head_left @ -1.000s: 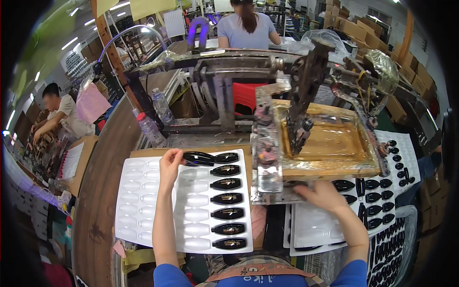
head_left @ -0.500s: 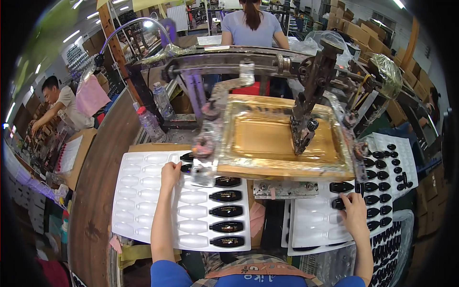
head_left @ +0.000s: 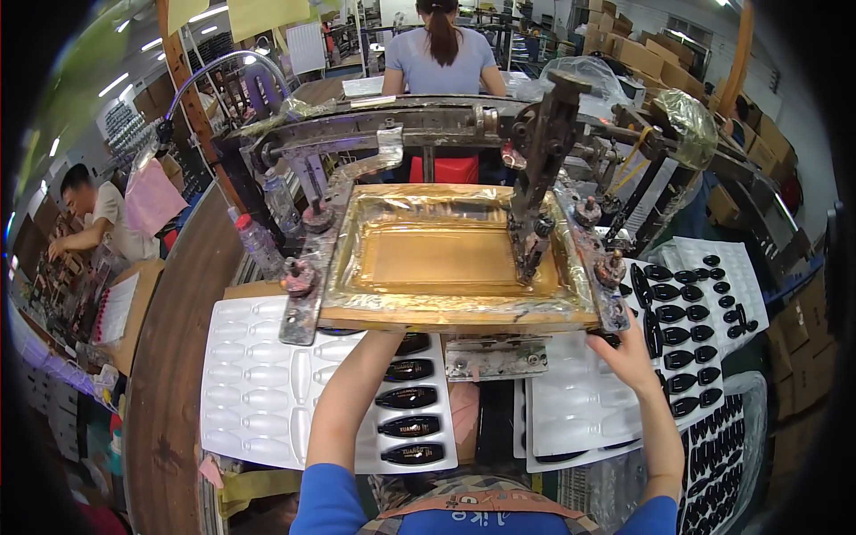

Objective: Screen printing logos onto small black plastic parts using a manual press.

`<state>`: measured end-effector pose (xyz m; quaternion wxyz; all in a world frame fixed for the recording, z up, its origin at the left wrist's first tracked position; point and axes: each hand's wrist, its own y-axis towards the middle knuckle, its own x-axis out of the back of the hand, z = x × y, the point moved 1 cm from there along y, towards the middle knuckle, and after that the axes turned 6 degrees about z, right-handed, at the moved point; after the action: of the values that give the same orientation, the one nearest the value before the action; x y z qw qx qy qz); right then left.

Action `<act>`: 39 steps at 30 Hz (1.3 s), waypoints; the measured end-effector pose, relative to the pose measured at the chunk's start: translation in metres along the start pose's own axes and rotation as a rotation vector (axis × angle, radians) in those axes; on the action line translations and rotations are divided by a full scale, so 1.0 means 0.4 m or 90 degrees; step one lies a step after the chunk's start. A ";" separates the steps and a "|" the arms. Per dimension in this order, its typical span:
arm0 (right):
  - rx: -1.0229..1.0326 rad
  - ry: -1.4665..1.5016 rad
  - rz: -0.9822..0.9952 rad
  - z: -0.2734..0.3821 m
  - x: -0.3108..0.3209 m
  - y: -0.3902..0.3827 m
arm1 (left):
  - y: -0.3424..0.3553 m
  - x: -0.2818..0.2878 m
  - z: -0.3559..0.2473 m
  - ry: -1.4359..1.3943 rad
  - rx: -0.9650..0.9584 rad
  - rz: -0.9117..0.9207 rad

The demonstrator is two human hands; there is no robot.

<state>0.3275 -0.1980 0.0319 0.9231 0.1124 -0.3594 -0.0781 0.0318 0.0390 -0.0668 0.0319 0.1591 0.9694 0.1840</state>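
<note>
My left forearm (head_left: 361,388) reaches over the left white tray (head_left: 245,437) and passes under the front edge of the printing screen (head_left: 428,254). That screen hides my left hand. Black glossy oval pieces (head_left: 410,398) with gold print fill the tray's right column. My right hand (head_left: 627,357) is at the right white tray (head_left: 580,406), near the screen's front right corner. Its thumb and fingers close on a black oval piece (head_left: 608,338), partly hidden by the hand and the frame. Below the screen, a metal fixture (head_left: 496,358) shows between the trays.
Metal side bars with knobs (head_left: 300,278) hold the screen, and a dark upright arm (head_left: 541,169) rises over it. More black pieces (head_left: 682,334) lie on the right. Bottles (head_left: 257,242) stand left of the machine. Other people (head_left: 441,58) work beyond.
My left hand has gone from the left tray's upper part rightward, under the screen. The screen, blurred before, has shifted left. My right hand has moved up and left along its tray.
</note>
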 end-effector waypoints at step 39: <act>-0.135 -0.050 -0.094 -0.057 0.069 -0.083 | -0.154 0.038 -0.126 0.608 -0.167 0.007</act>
<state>0.3610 -0.2329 0.0248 0.9068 0.0373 -0.3754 -0.1880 -0.0070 -0.0282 -0.0425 -0.3975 0.0567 0.8436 0.3567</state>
